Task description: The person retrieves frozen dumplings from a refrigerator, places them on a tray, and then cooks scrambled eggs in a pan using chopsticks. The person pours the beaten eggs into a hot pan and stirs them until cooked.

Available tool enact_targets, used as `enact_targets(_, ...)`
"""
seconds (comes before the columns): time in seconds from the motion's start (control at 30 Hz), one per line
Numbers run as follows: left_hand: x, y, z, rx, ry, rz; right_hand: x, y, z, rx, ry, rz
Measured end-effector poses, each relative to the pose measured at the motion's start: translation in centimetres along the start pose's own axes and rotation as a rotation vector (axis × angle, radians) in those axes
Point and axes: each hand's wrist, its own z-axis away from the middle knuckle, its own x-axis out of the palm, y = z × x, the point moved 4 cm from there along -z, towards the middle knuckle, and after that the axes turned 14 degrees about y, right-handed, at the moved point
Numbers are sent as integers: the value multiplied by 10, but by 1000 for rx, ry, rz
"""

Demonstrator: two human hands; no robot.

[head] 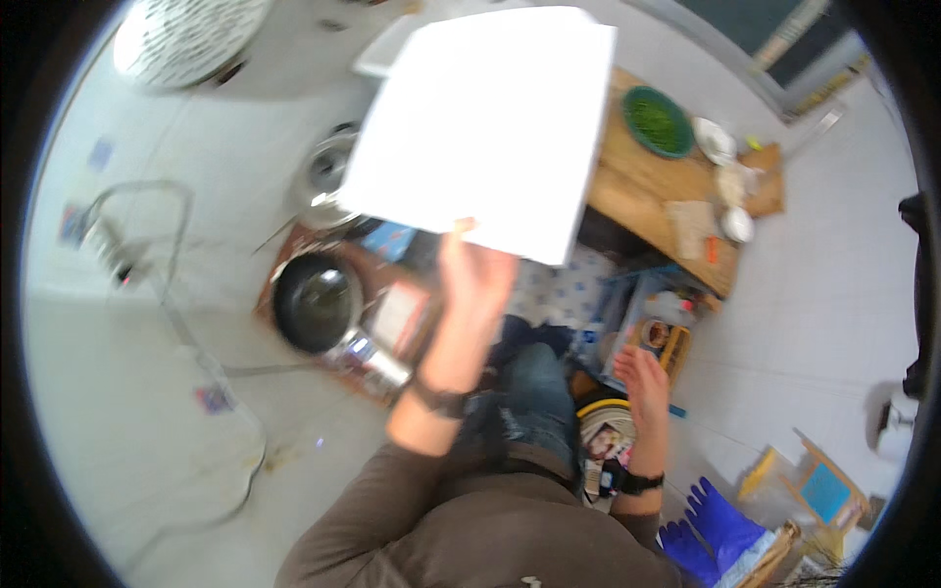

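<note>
My left hand (478,275) grips the near edge of a large white rectangular sheet (485,132), thumb on top and fingers underneath. Glare washes out the sheet's surface, so its material cannot be told. It hides the area behind it, including part of a shiny metal pot (323,198). My right hand (643,378) is raised on the other side of my body with nothing visible in it, its fingers loosely extended. It is nearest to a blue-framed shelf (632,316) and a round bin (606,419) with a yellow rim.
A black wok (316,301) with liquid stands on a brown surface at left. On the wooden table (639,184) are a green basket (658,121) of chopped greens and white bowls (736,224). A cable (257,441) runs along the left wall. Blue rubber gloves (717,525) hang lower right.
</note>
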Motion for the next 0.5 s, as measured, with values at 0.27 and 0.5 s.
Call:
enact_targets(0.27,6,37,-82,172,163,-249,-51,-33,-273,-75,379,147)
enact_targets(0.5,31,41,-168,311,315,-279,-106,-53,-553,-430,556,1333)
